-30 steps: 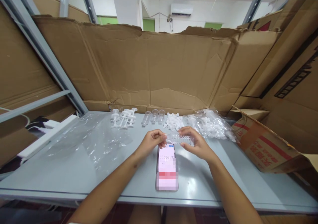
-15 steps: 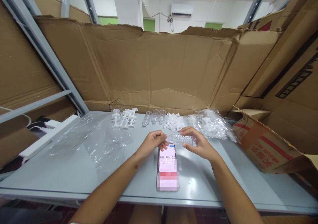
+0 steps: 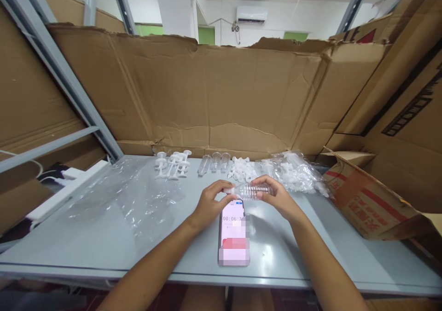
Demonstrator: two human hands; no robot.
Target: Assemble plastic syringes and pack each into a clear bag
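Observation:
A clear ribbed plastic tube (image 3: 251,191) lies sideways in the air above the top end of a phone (image 3: 234,230). My right hand (image 3: 276,198) has its thumb and fingers closed around the tube's right part. At the tube's left end, a small white cap (image 3: 229,191) is pinched between the thumb and fingers of my left hand (image 3: 211,204). The cap meets the tube's narrow end; whether it is fully seated I cannot tell. Behind my hands are small white caps (image 3: 241,168) in a loose pile and several clear tubes (image 3: 216,162).
White plungers with disc ends (image 3: 172,164) lie at the back left. Clear plastic bags (image 3: 141,200) cover the table's left side. A bag of white parts (image 3: 297,173) rests at the back right beside a cardboard box (image 3: 369,200). Cardboard (image 3: 221,90) walls the rear.
My left hand has turned and its thumb and fingers now pinch the white cap at the tube's end. My right hand has closed more firmly around the tube.

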